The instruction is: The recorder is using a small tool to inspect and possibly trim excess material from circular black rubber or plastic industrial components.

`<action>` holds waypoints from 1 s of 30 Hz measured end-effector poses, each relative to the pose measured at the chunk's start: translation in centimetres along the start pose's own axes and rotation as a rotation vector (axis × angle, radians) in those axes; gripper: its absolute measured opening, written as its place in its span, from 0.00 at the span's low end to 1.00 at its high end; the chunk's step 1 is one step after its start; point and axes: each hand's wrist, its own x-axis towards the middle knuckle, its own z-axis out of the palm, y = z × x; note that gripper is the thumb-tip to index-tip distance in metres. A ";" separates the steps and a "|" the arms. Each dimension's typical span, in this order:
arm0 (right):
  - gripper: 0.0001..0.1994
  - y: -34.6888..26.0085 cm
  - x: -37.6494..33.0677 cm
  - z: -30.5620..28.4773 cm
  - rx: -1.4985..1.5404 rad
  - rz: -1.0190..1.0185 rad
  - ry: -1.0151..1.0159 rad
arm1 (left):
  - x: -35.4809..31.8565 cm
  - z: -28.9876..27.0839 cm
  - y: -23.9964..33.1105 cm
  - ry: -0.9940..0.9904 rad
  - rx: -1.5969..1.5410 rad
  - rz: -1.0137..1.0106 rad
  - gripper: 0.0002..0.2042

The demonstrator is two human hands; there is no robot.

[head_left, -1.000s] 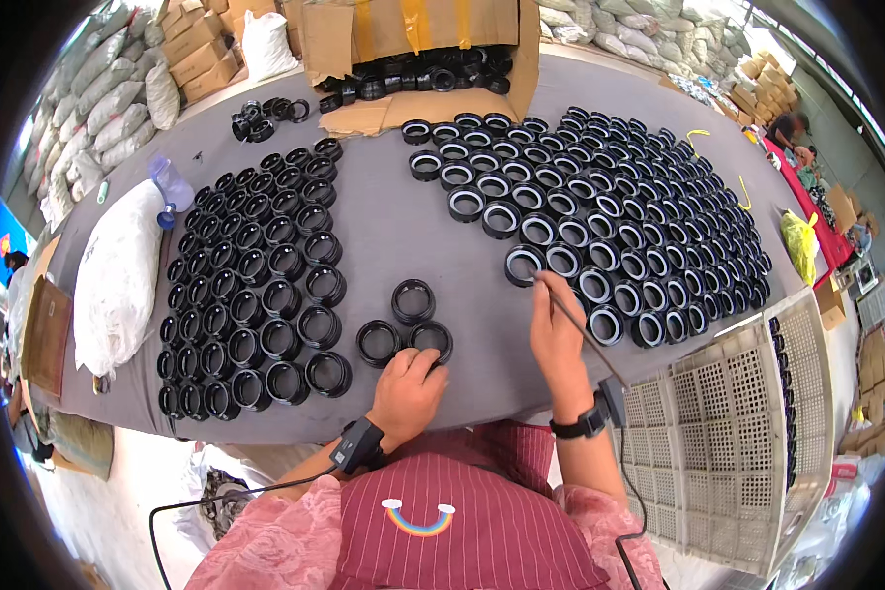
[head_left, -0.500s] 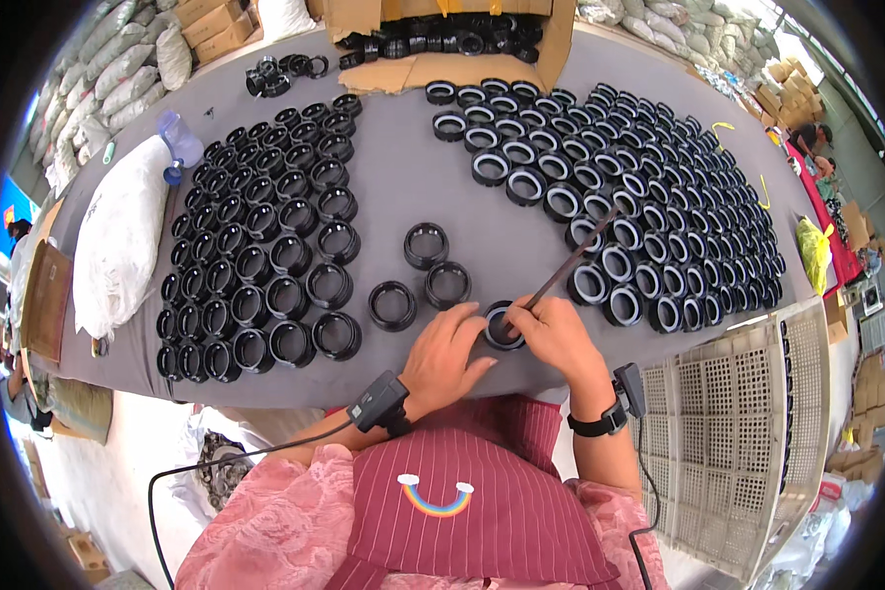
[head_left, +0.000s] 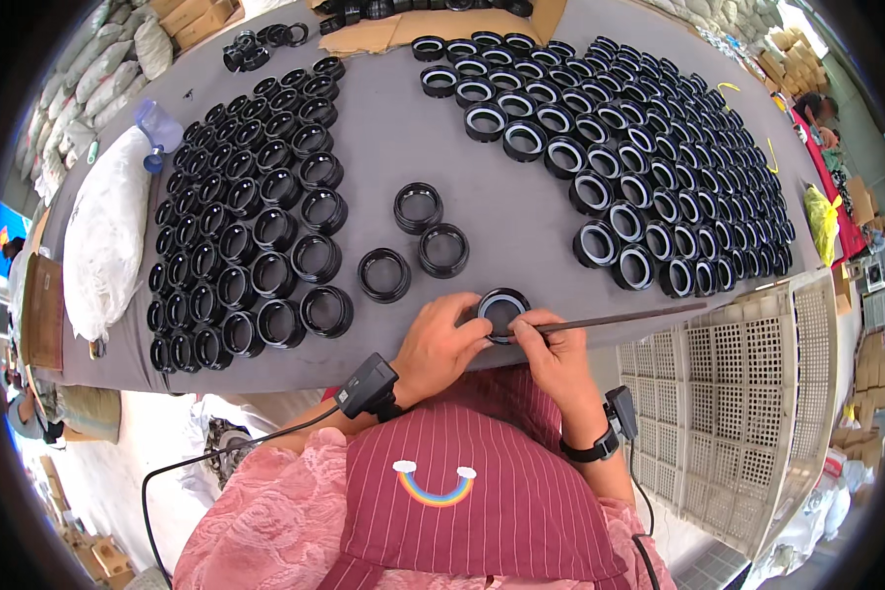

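A black ring (head_left: 524,299) with a pale inner band is held near the table's front edge. My left hand (head_left: 441,339) grips its left side between thumb and fingers. My right hand (head_left: 558,362) pinches a long, thin dark stick (head_left: 631,317), which points out to the right, its near end at the ring's right side. The stick's tip is partly hidden by my fingers. Just beyond stand three loose black rings: one at the left (head_left: 383,294), one at the right (head_left: 443,266) and one farther back (head_left: 418,226).
Rows of black rings (head_left: 326,329) cover the table's left side. Pale-banded rings (head_left: 597,262) fill the right. A cardboard box (head_left: 403,34) holding black parts is at the back, a white sack (head_left: 108,236) at far left. Right of me stands a plastic crate (head_left: 723,393).
The stick has swung from pointing up and away to lying nearly level toward the right. My left hand has closed on the ring's side. The whole view has shifted slightly.
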 end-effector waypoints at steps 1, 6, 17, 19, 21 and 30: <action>0.07 -0.2 0.1 0.0 -0.035 -0.027 -0.010 | 0.1 0.0 0.1 0.009 0.025 0.022 0.11; 0.04 -1.5 1.0 -2.0 -0.404 -0.187 0.007 | 0.5 -0.3 0.3 -0.009 0.073 0.047 0.11; 0.03 0.6 2.1 0.7 -0.186 -0.415 0.008 | 0.3 0.1 -0.3 0.009 0.041 0.074 0.09; 0.05 0.9 1.6 0.4 -0.074 -0.212 -0.044 | 0.3 -0.1 -0.1 0.008 0.038 0.075 0.09; 0.06 1.3 1.0 0.1 0.074 -0.106 0.075 | 0.3 -0.4 0.4 0.011 0.037 0.082 0.09; 0.10 1.7 -1.8 -0.7 0.360 0.138 0.349 | 0.3 -2.8 0.2 -0.089 -0.399 -0.524 0.14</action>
